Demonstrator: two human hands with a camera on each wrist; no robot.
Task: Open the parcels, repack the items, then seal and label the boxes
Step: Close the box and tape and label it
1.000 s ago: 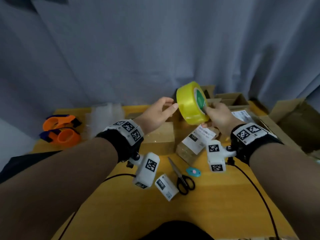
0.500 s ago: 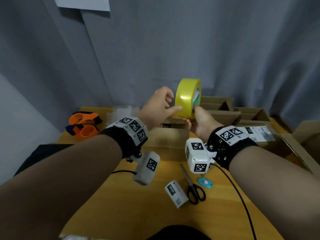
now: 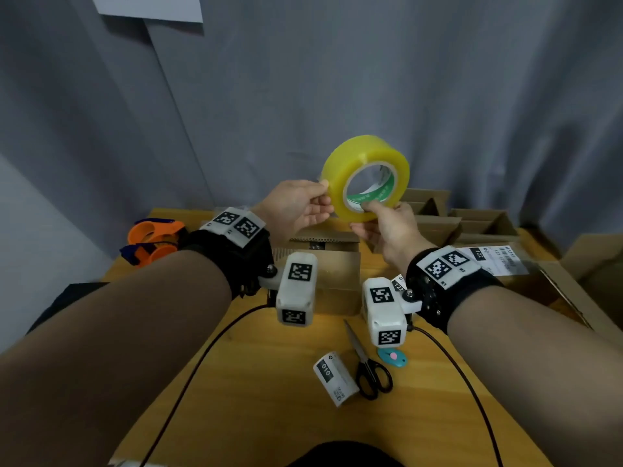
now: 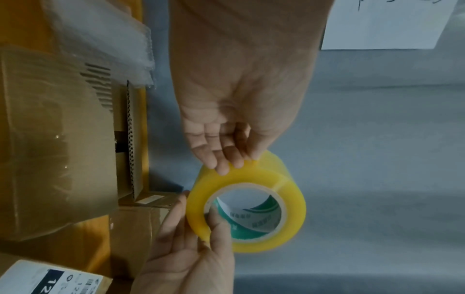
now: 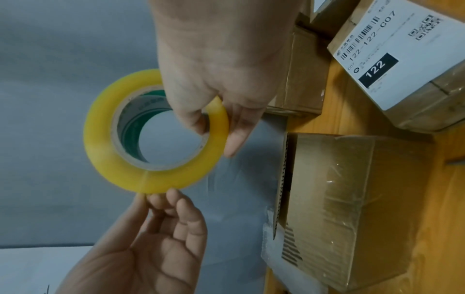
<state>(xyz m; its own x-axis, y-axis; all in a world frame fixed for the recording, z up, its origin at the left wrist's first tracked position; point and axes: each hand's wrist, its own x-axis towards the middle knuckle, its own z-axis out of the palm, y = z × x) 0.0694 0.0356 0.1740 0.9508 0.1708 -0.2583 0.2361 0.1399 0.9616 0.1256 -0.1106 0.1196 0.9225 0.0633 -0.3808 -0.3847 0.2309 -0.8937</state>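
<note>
A yellow-tinted roll of packing tape (image 3: 340, 173) (image 4: 289, 191) (image 5: 100, 143) with a green-printed core is held up in the air above the table, its opening facing me. My right hand (image 3: 391, 230) (image 4: 186, 258) (image 5: 214, 69) pinches its lower rim, thumb inside the core and fingers outside. My left hand (image 3: 296, 210) (image 4: 239, 99) (image 5: 156, 248) has its fingertips and thumb tip resting on the roll's outer face at the left. Below the hands stands a brown cardboard box (image 3: 323, 274) (image 4: 50, 139) (image 5: 352, 199) with its top flaps slightly apart.
On the wooden table (image 3: 253, 399) lie black scissors (image 3: 367, 365), a small white labelled pack (image 3: 333, 375) and a blue cutter (image 3: 392, 357). Orange tape dispensers (image 3: 151, 241) sit far left. Open cartons (image 3: 472, 224) and a parcel labelled 122 (image 5: 392, 59) stand at the right.
The roll has been raised and turned from edge-on to opening toward me. My right grip shifted to its lower rim; my left fingertips stay on its outer face.
</note>
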